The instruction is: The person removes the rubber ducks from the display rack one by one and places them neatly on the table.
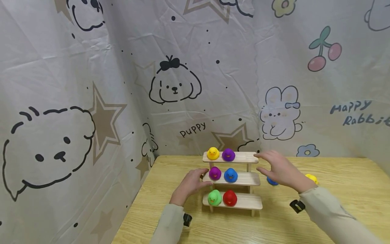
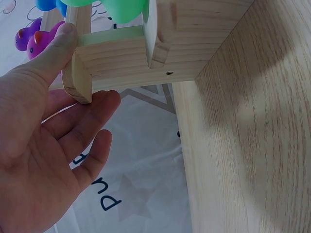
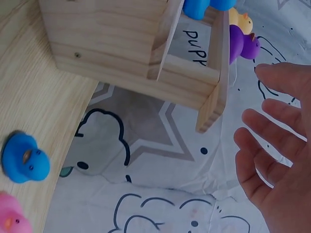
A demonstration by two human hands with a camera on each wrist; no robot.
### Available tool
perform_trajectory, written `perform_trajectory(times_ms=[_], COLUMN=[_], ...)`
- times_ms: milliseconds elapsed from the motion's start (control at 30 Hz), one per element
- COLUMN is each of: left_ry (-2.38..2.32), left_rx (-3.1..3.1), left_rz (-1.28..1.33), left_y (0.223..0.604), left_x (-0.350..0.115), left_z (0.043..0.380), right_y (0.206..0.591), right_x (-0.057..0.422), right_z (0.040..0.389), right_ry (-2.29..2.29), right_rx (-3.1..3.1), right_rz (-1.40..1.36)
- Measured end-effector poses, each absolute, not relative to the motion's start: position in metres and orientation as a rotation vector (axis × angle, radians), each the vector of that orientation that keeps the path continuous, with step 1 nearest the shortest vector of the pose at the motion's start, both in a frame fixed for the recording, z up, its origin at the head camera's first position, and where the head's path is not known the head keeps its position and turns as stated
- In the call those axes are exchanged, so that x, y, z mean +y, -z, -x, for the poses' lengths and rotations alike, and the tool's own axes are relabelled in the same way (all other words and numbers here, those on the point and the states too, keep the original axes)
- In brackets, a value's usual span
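A three-tier wooden display stand (image 1: pixel 243 179) holds small rubber ducks in pairs. Its top tier bears a yellow duck (image 1: pixel 213 153) and a purple duck (image 1: pixel 228 155). On the middle tier sit a magenta duck (image 1: pixel 215 173) and a blue duck (image 1: pixel 231 175); below them are a green duck (image 1: pixel 214 197) and a red duck (image 1: pixel 230 198). My left hand (image 2: pixel 43 126) grips the left end of a tier, thumb on one face and fingers behind the board. Beside the top tier's right end, my right hand (image 3: pixel 282 141) is held with its fingers spread, apart from the wood and holding nothing.
Right of the stand, another blue duck (image 3: pixel 26 158) lies on the wooden table (image 1: pixel 344 203), near a pink duck (image 3: pixel 13 213). A second yellow duck (image 1: pixel 312 178) is partly hidden behind my right wrist. A printed curtain (image 1: pixel 231 81) hangs behind and at the left.
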State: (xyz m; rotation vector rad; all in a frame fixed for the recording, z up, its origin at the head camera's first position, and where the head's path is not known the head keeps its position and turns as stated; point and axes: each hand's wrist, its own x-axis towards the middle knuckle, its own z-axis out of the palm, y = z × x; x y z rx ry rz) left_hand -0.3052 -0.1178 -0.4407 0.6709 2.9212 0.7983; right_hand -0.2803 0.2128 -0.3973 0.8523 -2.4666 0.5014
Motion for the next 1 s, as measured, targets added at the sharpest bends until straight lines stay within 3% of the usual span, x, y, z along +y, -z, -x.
perform_trajectory(times_ms=[1000], left_ry=[-0.783], left_rx=[2.919], left_rz=[-0.646], left_y=[0.442], left_x=[-0.117], left_z=[0.307], right_y=[0.391], right_x=[0.164], right_z=[0.308], right_ry=[-0.626], right_rx=[-2.485], right_rz=[-0.929])
